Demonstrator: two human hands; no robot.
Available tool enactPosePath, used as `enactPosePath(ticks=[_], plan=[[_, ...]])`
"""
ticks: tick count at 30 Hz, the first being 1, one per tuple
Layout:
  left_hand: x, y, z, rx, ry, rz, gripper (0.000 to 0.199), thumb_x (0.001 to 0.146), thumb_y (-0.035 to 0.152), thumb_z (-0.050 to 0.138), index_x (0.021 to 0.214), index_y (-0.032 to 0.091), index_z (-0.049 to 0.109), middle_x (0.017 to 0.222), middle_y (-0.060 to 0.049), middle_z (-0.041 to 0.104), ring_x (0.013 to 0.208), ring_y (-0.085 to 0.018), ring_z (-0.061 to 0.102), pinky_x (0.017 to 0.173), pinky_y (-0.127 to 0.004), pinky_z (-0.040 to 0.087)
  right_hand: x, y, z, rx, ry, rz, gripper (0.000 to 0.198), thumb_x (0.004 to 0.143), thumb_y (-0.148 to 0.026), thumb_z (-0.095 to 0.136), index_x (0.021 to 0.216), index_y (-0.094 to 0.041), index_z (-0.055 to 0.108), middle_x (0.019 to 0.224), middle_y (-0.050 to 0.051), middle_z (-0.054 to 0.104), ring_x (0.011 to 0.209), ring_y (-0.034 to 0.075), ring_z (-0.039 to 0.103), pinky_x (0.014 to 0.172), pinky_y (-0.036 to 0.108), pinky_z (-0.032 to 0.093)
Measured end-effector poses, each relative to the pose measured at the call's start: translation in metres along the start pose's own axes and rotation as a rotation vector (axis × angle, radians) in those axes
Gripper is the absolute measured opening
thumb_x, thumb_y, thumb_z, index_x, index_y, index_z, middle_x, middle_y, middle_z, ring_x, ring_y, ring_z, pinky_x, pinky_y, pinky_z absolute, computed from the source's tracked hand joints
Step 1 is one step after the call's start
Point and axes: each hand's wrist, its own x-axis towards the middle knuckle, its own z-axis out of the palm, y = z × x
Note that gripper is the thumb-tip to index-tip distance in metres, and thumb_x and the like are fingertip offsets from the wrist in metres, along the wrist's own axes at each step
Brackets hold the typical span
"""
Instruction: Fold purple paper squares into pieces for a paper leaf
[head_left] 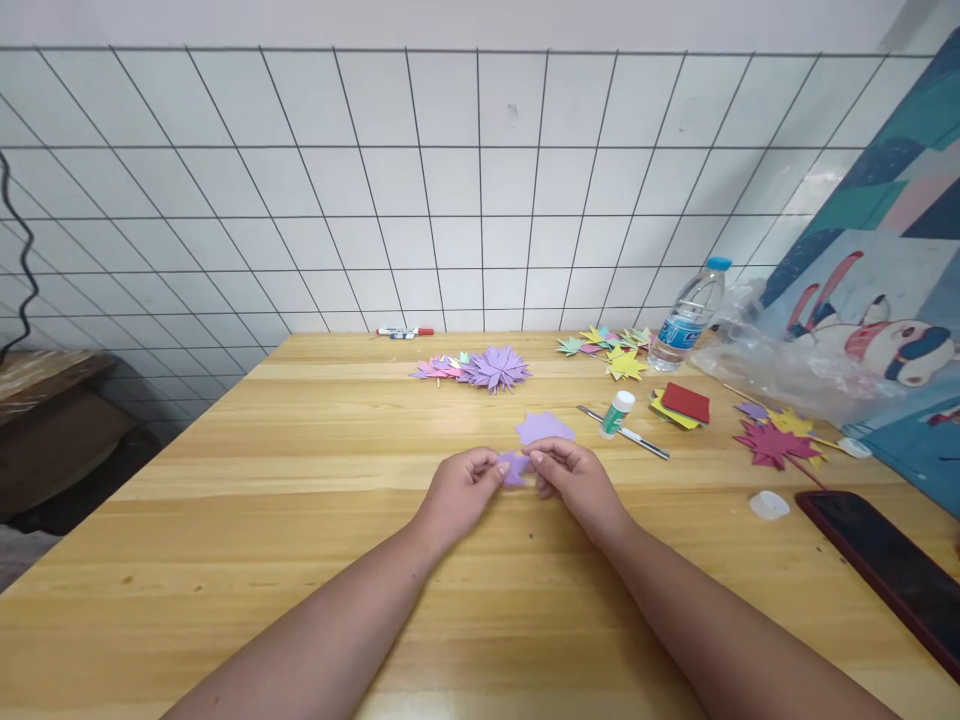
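Note:
Between my hands is a small purple paper cutout with pointed edges. My left hand pinches its left side between thumb and fingers. At its right side, my right hand is closed on it in a pinch, the curled fingers partly hidden. Just beyond lies a larger pale purple paper shape with a jagged edge, flat on the wooden table. A glue stick with a white top stands to the right, beside a slim metallic craft knife or pen.
Purple paper flowers and yellow-green paper stars lie toward the tiled wall. Rightward are a water bottle, coloured paper squares, a dark red paper leaf, a white cap and a phone. Markers lie at the back edge.

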Motion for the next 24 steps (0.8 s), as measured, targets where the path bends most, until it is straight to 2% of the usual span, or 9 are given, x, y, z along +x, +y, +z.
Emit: enactPosePath(ticks=[3,5,8,10,14,16,19,24], plan=[[0.007,-0.002,-0.008,-0.074,0.173,0.014,0.021,0.079,0.034,0.054,0.088,0.017,0.061,0.080,-0.003,0.067,0.073,-0.016,0.062,0.069,-0.025,0.045,0.006,0.002,-0.009,-0.413,0.165,-0.251,0.023,0.078,-0.035,0.054,0.091,-0.019,0.065,0.081,0.005,0.065,0.070,0.016,0.056,0.065,0.031,0.046],[0.010,-0.002,-0.012,-0.071,0.221,-0.002,0.019,0.079,0.034,0.054,0.084,0.017,0.059,0.077,-0.002,0.065,0.071,-0.015,0.060,0.067,-0.024,0.043,0.009,0.005,-0.014,-0.659,0.182,-0.337,0.024,0.078,-0.030,0.054,0.097,-0.020,0.065,0.093,0.006,0.066,0.089,0.021,0.055,0.082,0.036,0.042],[0.011,-0.002,-0.013,-0.113,0.212,-0.016,0.017,0.078,0.035,0.053,0.077,0.017,0.056,0.075,-0.001,0.062,0.071,-0.015,0.057,0.062,-0.022,0.041,0.012,0.008,-0.018,-0.885,0.137,-0.328,0.039,0.077,-0.025,0.055,0.115,-0.021,0.059,0.113,0.006,0.062,0.109,0.023,0.047,0.094,0.036,0.035],[0.010,-0.003,-0.011,-0.180,0.200,-0.027,0.020,0.078,0.034,0.054,0.089,0.018,0.054,0.075,0.000,0.060,0.070,-0.014,0.055,0.059,-0.021,0.041,0.012,0.009,-0.020,-0.997,0.114,-0.267,0.043,0.078,-0.027,0.055,0.121,-0.022,0.055,0.115,0.006,0.061,0.110,0.023,0.047,0.092,0.036,0.035],[0.011,-0.007,-0.008,-0.185,0.220,-0.019,0.039,0.079,0.033,0.051,0.115,0.020,0.045,0.075,0.001,0.056,0.067,-0.013,0.053,0.060,-0.022,0.041,0.008,0.004,-0.021,-1.187,0.082,-0.233,0.034,0.080,-0.032,0.054,0.114,-0.027,0.059,0.110,0.005,0.064,0.103,0.026,0.050,0.084,0.039,0.033],[0.012,-0.009,-0.009,-0.130,0.252,0.003,0.039,0.080,0.030,0.049,0.117,0.020,0.044,0.076,0.001,0.056,0.070,-0.013,0.054,0.066,-0.024,0.041,0.007,0.000,-0.021,-1.261,0.071,-0.254,0.026,0.084,-0.029,0.049,0.106,-0.029,0.063,0.102,0.003,0.067,0.096,0.025,0.053,0.081,0.039,0.031],[0.011,-0.009,-0.012,-0.019,0.294,0.031,0.040,0.079,0.026,0.049,0.119,0.021,0.045,0.077,0.001,0.057,0.074,-0.014,0.057,0.073,-0.026,0.041,0.005,-0.003,-0.022,-1.317,0.063,-0.263,0.026,0.087,-0.025,0.042,0.095,-0.029,0.067,0.092,0.003,0.069,0.086,0.022,0.057,0.077,0.038,0.030],[0.013,-0.013,-0.018,0.072,0.324,-0.006,0.035,0.080,0.024,0.047,0.115,0.023,0.049,0.083,-0.002,0.062,0.080,-0.017,0.060,0.077,-0.030,0.041,0.005,-0.003,-0.021,-1.269,0.030,-0.300,0.025,0.081,-0.041,0.054,0.100,-0.030,0.065,0.099,0.003,0.065,0.093,0.023,0.055,0.076,0.035,0.030]])
